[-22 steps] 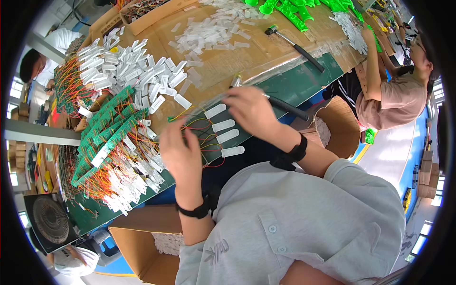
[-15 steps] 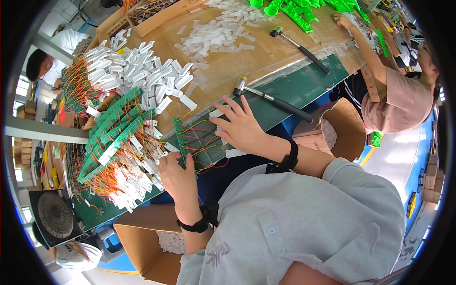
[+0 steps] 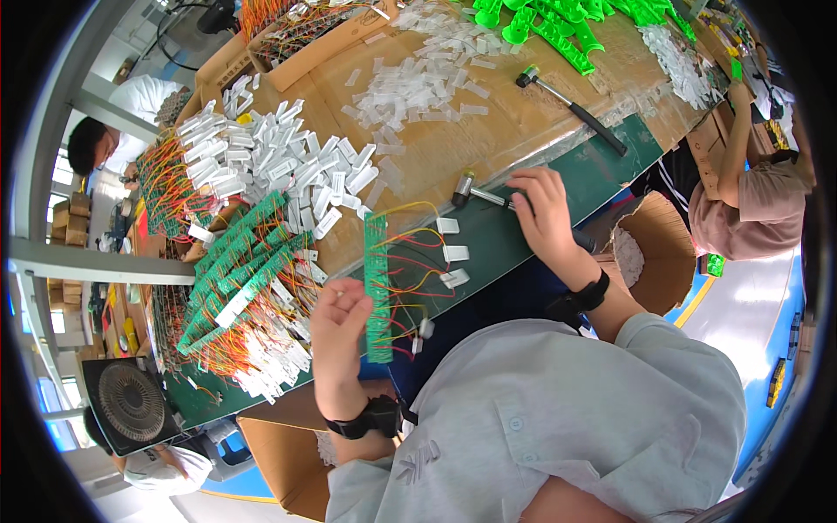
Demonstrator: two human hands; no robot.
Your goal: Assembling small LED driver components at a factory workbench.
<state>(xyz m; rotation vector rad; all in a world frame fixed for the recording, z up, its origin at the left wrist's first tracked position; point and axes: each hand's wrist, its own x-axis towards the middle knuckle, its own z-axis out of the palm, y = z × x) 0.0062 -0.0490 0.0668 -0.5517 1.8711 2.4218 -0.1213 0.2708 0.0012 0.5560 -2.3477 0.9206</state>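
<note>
A narrow green circuit board strip (image 3: 377, 288) lies near the table's front edge, with red, yellow and black wires running right to small white plastic pieces (image 3: 455, 254). Beside its left edge is my left hand (image 3: 340, 318), fingers curled in toward the thumb; whatever they may hold is hidden. My right hand (image 3: 547, 213) is raised over the near hammer (image 3: 491, 197), fingers stretched and thumb apart, holding nothing visible. Part of that hammer's handle is covered by the hand. Left of the strip rests a stack of wired green boards (image 3: 235, 261).
White plastic housings (image 3: 305, 166) pile up behind the boards. Farther back are clear plastic pieces (image 3: 418, 78), a second hammer (image 3: 571, 109) and bright green parts (image 3: 558, 44). Cardboard boxes stand below the edge at left (image 3: 279, 453) and right (image 3: 667, 253). A co-worker (image 3: 754, 209) is at right.
My right hand has moved right, off the wires to above the near hammer. The strip sits more upright and farther right, its white pieces spread out. My left hand's fingers have curled. The view has shifted.
</note>
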